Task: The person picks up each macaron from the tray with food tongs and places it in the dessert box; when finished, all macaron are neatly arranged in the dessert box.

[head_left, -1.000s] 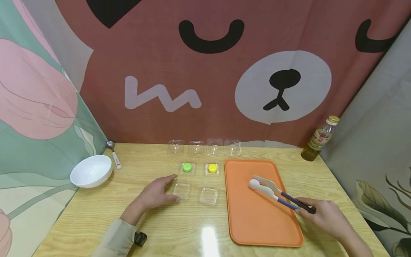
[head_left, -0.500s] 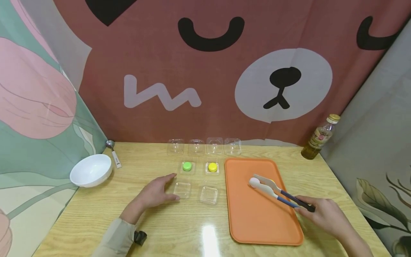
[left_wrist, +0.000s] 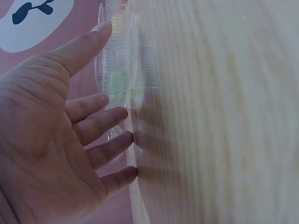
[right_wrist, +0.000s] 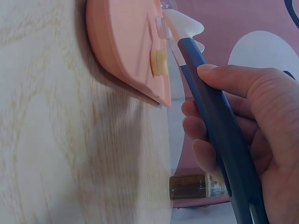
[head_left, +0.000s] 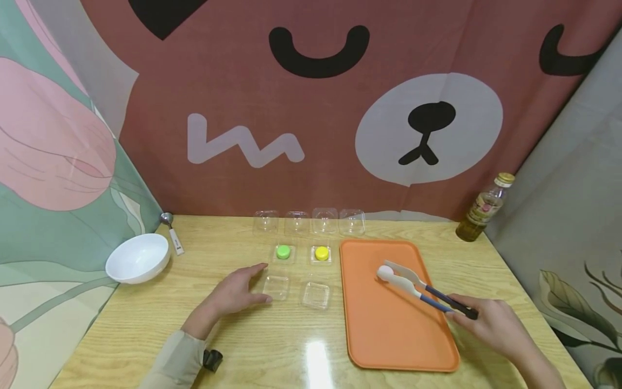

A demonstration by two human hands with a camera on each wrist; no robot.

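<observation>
Holds left grip wide, C-shaped, beside clear box | clasps tongs aslant over orange tray with right grip

The head camera looked forward and down across the table from well back. Both wrist cameras looked from close in, turned sideways: the left faced the left hand, the right the tongs and orange tray, which the head view shared.

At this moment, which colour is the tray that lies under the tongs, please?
The tray is orange; the head view shows it best.
</observation>
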